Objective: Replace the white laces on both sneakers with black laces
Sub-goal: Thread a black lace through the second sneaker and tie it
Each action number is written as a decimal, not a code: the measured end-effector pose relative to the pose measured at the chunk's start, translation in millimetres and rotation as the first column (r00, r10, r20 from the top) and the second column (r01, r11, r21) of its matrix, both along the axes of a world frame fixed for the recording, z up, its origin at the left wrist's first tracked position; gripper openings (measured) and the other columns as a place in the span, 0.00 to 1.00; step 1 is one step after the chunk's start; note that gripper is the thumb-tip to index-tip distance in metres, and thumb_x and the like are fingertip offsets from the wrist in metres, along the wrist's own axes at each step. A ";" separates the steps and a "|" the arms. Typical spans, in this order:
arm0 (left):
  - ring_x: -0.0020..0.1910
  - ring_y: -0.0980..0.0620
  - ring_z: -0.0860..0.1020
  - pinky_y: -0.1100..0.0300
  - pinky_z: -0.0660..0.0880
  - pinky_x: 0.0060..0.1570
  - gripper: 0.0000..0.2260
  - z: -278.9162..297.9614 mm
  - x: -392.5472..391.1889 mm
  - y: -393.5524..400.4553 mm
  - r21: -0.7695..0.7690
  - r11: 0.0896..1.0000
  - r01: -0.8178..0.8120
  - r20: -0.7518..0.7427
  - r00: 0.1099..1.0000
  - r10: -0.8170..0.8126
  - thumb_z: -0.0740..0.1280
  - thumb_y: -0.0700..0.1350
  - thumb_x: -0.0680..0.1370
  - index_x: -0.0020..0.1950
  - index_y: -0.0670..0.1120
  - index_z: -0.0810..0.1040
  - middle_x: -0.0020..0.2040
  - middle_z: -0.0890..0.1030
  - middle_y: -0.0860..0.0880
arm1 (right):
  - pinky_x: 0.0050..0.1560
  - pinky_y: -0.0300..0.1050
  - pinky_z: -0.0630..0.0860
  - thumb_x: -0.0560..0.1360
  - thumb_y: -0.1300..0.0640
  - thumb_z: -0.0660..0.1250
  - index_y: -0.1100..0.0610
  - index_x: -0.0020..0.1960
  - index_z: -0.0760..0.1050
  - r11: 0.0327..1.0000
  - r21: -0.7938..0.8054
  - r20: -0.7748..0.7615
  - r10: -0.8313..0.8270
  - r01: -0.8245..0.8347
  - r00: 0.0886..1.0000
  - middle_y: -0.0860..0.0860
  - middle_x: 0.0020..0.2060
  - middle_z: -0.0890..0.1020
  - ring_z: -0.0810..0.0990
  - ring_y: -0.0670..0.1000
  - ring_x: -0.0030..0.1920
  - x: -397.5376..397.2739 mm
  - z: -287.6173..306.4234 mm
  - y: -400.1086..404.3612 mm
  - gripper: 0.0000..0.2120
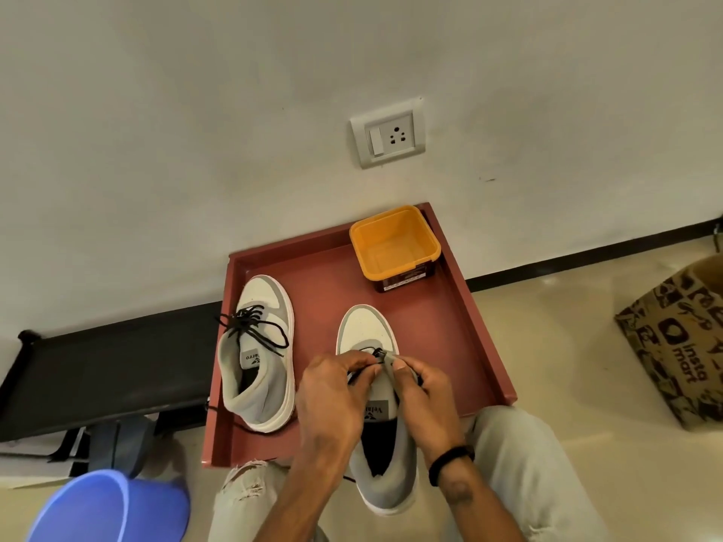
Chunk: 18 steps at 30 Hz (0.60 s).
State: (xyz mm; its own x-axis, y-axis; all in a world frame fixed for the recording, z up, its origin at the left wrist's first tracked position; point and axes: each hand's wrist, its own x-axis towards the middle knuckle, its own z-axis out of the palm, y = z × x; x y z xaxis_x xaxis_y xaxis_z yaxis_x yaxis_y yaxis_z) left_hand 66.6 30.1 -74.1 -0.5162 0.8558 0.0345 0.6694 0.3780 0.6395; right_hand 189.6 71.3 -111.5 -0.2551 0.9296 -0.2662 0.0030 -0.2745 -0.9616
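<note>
Both hands work the near right sneaker (375, 389) in the red tray (461, 307); the left hand (332, 389) and right hand (422, 385) pinch its black lace (376, 352) at the low eyelets, probably threading; the left sneaker (256, 350) is already laced black.

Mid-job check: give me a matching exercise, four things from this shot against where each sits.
Things:
1. yellow tub
2. laced sneaker
3. cardboard box
4. blue bucket

Places:
A. floor, right of the tray
B. tray's far right corner
C. bottom left of the view
D. tray's left side

Pairs: 1-B, 2-D, 3-A, 4-C
</note>
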 end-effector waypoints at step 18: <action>0.46 0.54 0.73 0.54 0.75 0.46 0.06 -10.5 6.9 8.4 -0.021 0.995 0.098 -0.265 0.959 -0.100 0.68 0.46 0.81 0.52 0.54 0.85 0.46 0.85 0.57 | 0.54 0.44 0.82 0.82 0.41 0.64 0.44 0.52 0.85 1.000 0.016 0.042 -0.001 0.000 0.999 0.46 0.48 0.87 0.85 0.46 0.51 1.1 -2.5 -2.7 0.13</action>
State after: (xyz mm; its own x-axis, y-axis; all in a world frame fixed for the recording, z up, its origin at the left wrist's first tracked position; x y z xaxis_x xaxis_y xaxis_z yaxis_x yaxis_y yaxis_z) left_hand 73.4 38.5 -84.6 -0.4026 0.9027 0.1516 0.8487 0.3060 0.4314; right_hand 190.7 68.6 -114.0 -0.2434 0.9340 -0.2615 0.0434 -0.2588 -0.9649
